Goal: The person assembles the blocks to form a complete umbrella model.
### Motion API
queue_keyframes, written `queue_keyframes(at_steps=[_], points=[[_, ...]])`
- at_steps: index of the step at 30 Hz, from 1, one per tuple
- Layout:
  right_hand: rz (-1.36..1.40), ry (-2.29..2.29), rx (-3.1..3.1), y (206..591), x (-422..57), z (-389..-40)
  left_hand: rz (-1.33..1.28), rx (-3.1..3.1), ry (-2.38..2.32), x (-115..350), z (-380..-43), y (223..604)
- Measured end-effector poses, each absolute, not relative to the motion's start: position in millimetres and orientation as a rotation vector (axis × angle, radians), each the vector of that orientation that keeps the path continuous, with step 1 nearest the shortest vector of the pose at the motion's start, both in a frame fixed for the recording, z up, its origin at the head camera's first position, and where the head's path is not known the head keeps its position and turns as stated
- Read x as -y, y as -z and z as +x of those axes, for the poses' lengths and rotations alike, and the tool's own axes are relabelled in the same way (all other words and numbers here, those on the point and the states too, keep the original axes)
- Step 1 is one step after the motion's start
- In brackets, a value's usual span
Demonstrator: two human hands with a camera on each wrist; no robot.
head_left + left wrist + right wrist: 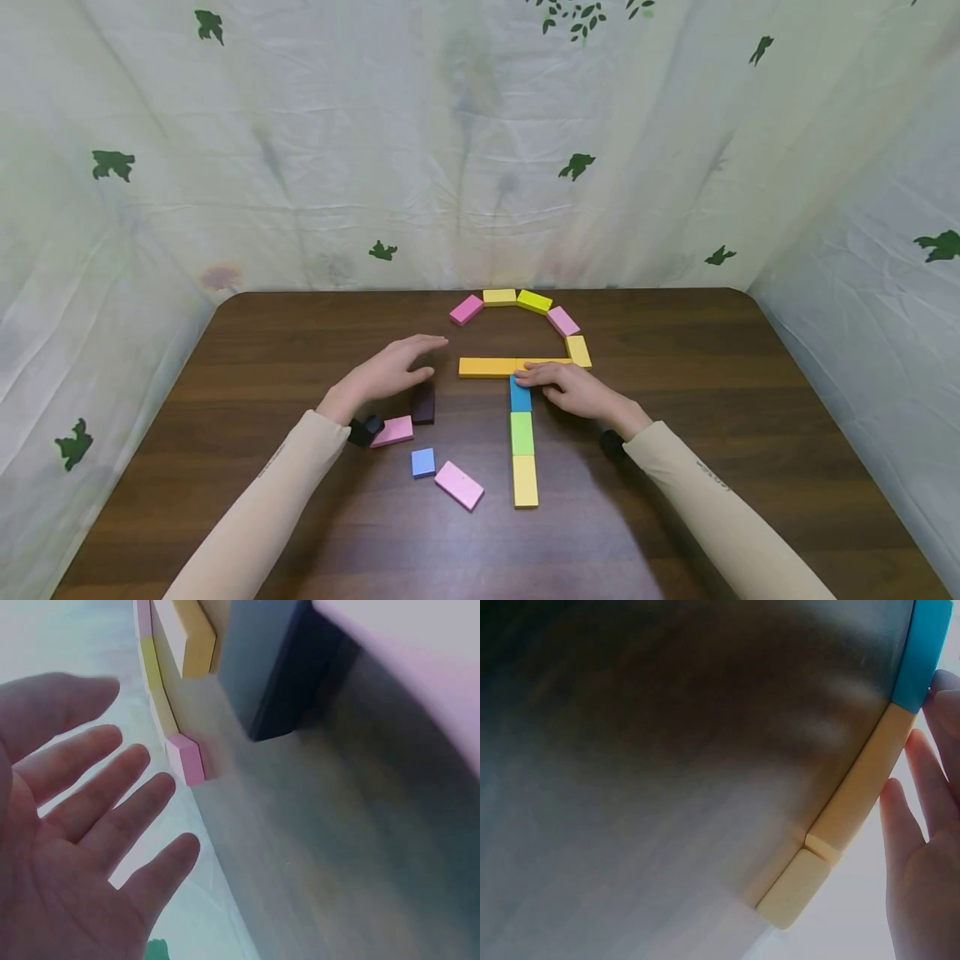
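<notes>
My right hand [573, 390] rests its fingertips on the right one of two orange blocks laid end to end and near the top of a blue block [520, 393]. In the right wrist view, its extended fingers lie along the edge of an orange block [862, 776]. Below the blue block, a green block [522, 434] and a yellow block [525, 482] continue a straight column. My left hand [386, 371] hovers left of the left orange block [487, 367], fingers spread and holding nothing. A black block [423, 403] lies just under it on the table.
An arc of pink, yellow and lime blocks [534, 302] curves along the table's far edge down to the orange row. Left of the column lie a pink block [460, 485], a small blue block [423, 462] and another pink block [392, 432]. A cloth curtain [465, 167] hangs behind.
</notes>
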State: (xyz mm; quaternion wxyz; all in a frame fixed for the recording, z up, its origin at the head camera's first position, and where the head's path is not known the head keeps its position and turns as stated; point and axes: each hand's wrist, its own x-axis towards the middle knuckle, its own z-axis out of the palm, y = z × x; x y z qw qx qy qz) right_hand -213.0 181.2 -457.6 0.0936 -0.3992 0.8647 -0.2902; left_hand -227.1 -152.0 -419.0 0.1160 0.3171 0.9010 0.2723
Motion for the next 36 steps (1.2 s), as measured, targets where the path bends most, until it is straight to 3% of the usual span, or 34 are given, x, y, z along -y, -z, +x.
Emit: queue_keyframes(at_steps=[18, 36], points=[[-1.228, 0.861, -2.574, 458, -182, -212, 0.864, -2.616, -0.700, 166, -182, 431], [-1.197, 0.855, -2.570, 456, -181, -211, 0.824, -2.732, -0.634, 160, -184, 438]])
